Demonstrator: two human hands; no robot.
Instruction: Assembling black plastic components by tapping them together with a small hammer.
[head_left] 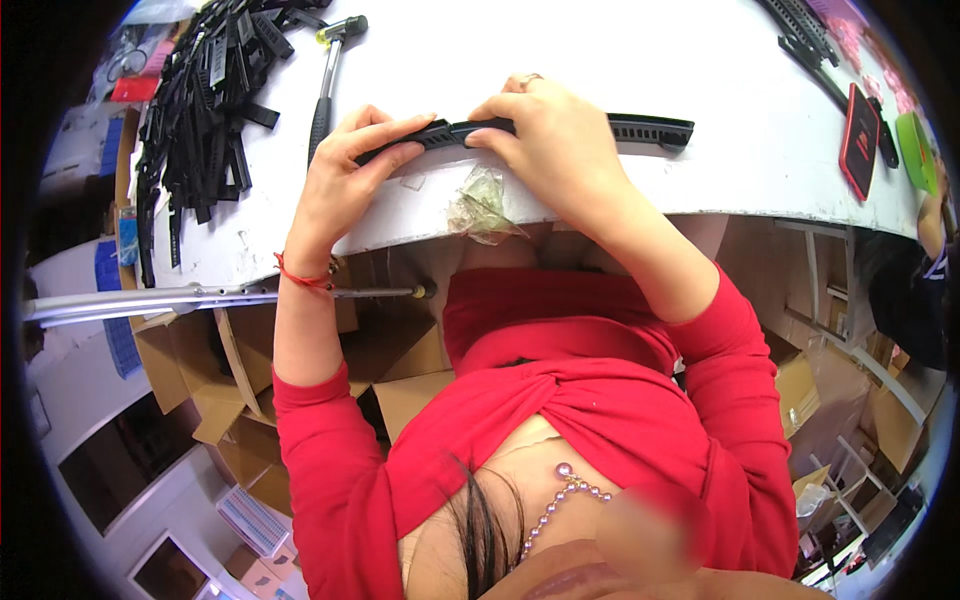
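- Strip, black and slotted, held level along the front of the table;
- left hand nearly closed, thumb and fingers pinching its left part;
- right hand curled over its middle, thumb and fingers gripping;
- crumpled clear plastic at the table's edge, between the forearms;
- hammer beyond the left hand, near piled black pieces;
- red phone far right, beside a green ring
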